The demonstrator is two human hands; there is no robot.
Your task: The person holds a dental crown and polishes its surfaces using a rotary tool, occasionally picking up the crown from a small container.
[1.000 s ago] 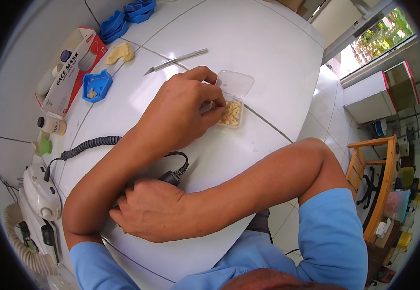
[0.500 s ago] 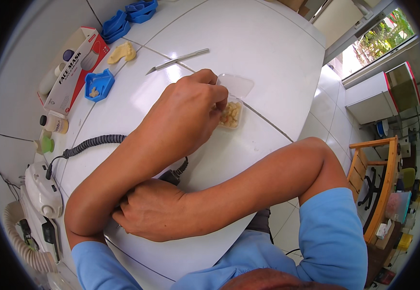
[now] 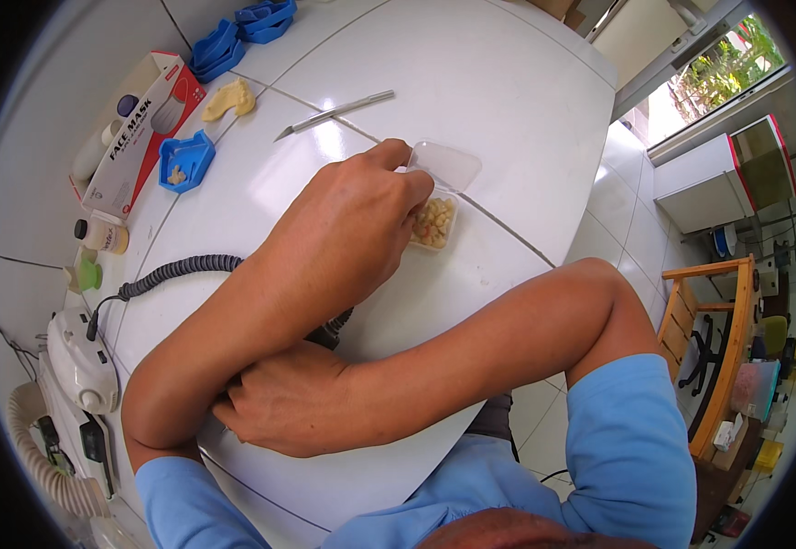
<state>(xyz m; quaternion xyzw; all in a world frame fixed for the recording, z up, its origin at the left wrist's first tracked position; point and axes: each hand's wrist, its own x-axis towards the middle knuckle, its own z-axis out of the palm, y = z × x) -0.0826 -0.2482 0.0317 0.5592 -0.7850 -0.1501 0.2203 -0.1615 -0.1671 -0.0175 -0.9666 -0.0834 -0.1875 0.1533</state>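
Clear box (image 3: 453, 220) stands open; pale bits (image 3: 434, 223) seem toothlike.

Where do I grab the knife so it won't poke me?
Probably take the knife by its handle, coming from the right. It lies slanted: the pointed blade is at the left, nearer end, while the long, slim handle stretches right, away from you.

A white tiled table (image 3: 526, 110) carries a metal-handled knife (image 3: 335, 116), a yellowish curved lump (image 3: 229, 100) and a blue tray (image 3: 200, 156). Also on it lie a black coiled cord (image 3: 187, 268) and a clear box (image 3: 448, 166), lid open, holding small pale pieces (image 3: 433, 224).
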